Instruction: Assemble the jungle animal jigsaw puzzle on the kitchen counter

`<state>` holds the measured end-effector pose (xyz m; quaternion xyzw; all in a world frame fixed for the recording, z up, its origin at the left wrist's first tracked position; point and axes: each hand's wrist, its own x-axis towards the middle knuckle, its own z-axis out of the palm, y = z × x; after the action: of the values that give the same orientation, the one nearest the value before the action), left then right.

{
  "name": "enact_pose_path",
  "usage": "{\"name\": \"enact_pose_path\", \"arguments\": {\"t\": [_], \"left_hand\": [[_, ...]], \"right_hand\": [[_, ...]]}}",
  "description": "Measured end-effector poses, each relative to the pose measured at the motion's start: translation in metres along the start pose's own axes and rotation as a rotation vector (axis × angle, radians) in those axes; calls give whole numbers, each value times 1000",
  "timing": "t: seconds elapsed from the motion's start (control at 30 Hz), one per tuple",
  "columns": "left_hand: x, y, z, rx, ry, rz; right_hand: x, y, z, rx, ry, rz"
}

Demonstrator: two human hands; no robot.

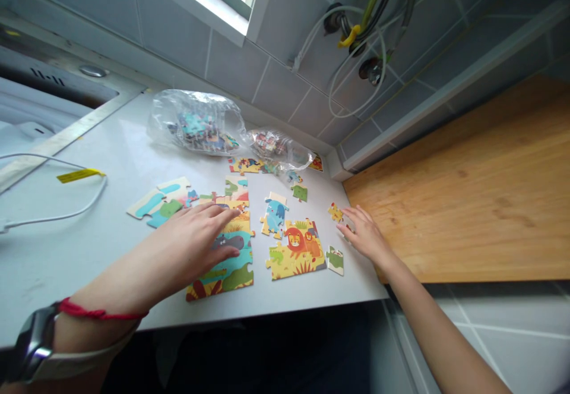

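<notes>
Colourful animal jigsaw pieces lie on a white countertop (pixel 66 245). My left hand (pixel 189 245) rests flat, fingers spread, on a joined strip of pieces with a hippo (pixel 231 257). My right hand (pixel 365 233) lies open at the counter's right edge, its fingers over a small piece, just beside a small yellow piece (pixel 335 211). Between the hands sit a joined lion section (pixel 297 250), an elephant piece (pixel 275 214) and a small green piece (pixel 335 259). A pale joined section (pixel 162 201) lies to the left.
Two clear plastic bags of pieces (pixel 196 123) (pixel 276 144) lie by the tiled wall. A wooden board (pixel 472 192) adjoins the counter on the right. A white cable with a yellow tag (pixel 80 175) crosses the left side. A sink (pixel 35 114) is at far left.
</notes>
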<state>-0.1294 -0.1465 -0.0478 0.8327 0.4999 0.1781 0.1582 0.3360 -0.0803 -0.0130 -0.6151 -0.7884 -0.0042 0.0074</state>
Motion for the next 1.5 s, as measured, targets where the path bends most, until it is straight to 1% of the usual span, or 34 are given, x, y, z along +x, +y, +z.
{"name": "enact_pose_path", "arguments": {"t": [0.07, 0.13, 0.2, 0.37, 0.5, 0.6, 0.67, 0.73, 0.8, 0.87, 0.93, 1.0, 1.07, 1.17, 1.23, 1.3, 1.37, 1.43, 1.5], "left_hand": [[-1, 0, 1, 11, 5, -1], [-2, 0, 1, 13, 13, -7], [-3, 1, -1, 5, 10, -11], [-4, 10, -7, -4, -37, -39], [-2, 26, -12, 42, -58, -105], [1, 43, -15, 89, -81, -169], [3, 55, -15, 117, -105, -205], [3, 65, -14, 144, -153, -245], [2, 75, -13, 159, -206, -261], [-1, 83, -13, 134, -258, -218], [-4, 90, -15, 70, -311, -128], [-8, 94, -16, 6, -347, -41], [-11, 97, -14, -24, -355, 6], [-11, 99, -9, -18, -358, 9], [-8, 101, -7, 1, -385, -9], [-5, 104, -7, 16, -426, -18], [-3, 107, -8, 21, -455, -22], [-2, 108, -8, 21, -448, -25], [-2, 107, -6, 18, -427, -34]], "right_hand": [[18, -23, 4, -1, 29, -85], [37, -48, 8, 11, 21, -178], [53, -74, 9, 20, 18, -240], [82, -137, 5, 61, 34, -424], [99, -182, 4, 150, -12, -528], [111, -218, 6, 268, 8, -587], [116, -243, 6, 375, 5, -657], [120, -268, 6, 457, -56, -745], [124, -290, 4, 484, -148, -822], [127, -309, 3, 477, -214, -881], [129, -325, 1, 471, -248, -934], [132, -338, -1, 465, -284, -995], [134, -349, -1, 453, -321, -1048], [136, -359, 0, 438, -345, -1088], [136, -361, 3, 437, -322, -1088], [134, -360, 7, 438, -265, -1075], [130, -353, 11, 431, -179, -1063], [126, -341, 14, 434, -72, -1039], [121, -322, 15, 476, 44, -975]]}}
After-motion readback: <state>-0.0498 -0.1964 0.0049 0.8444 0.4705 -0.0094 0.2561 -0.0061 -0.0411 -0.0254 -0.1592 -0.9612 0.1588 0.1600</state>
